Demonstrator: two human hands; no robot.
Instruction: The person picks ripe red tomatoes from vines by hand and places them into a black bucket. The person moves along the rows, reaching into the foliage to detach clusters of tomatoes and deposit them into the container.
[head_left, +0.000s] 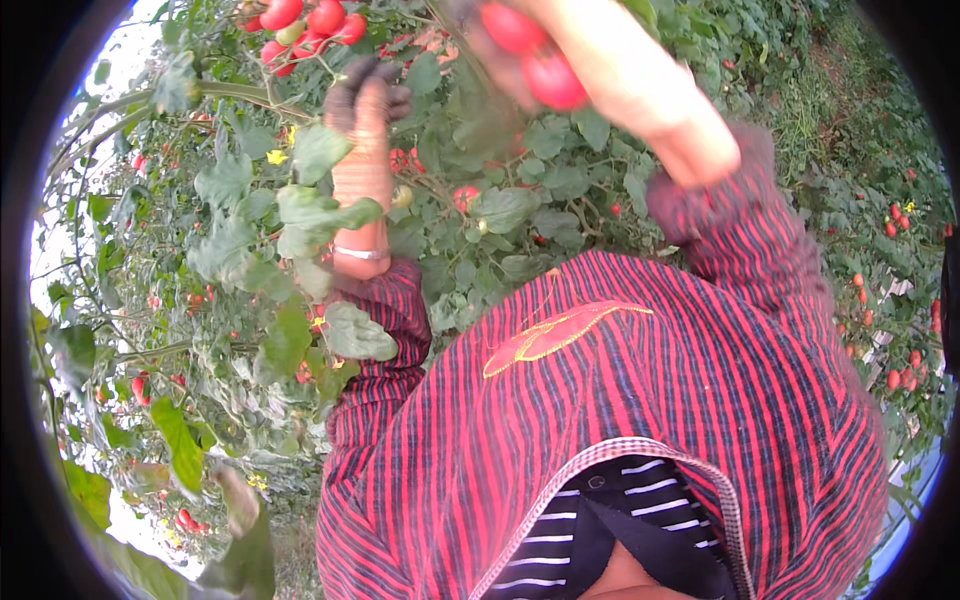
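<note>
At the top of the head view, my right hand (499, 56) is blurred and partly cut off by the frame edge. Two red tomatoes (555, 79) lie against its palm, with the dark fingers curled behind them. To the left, my left hand (367, 101) is raised with its fingers bent; the fingertips look dark. Just above it hangs a cluster of red tomatoes (326, 19) with a greenish one (290, 32) among them. A thin green stalk (330, 67) runs from this cluster to my left fingers; whether they grip it is unclear.
Leafy tomato plants surround me, with a thick green stem (232, 90) at upper left. Large leaves (360, 330) overlap my left forearm. More red tomatoes (465, 198) hang deeper in the foliage, and others (907, 375) at the right. Low green growth (814, 112) covers the upper right.
</note>
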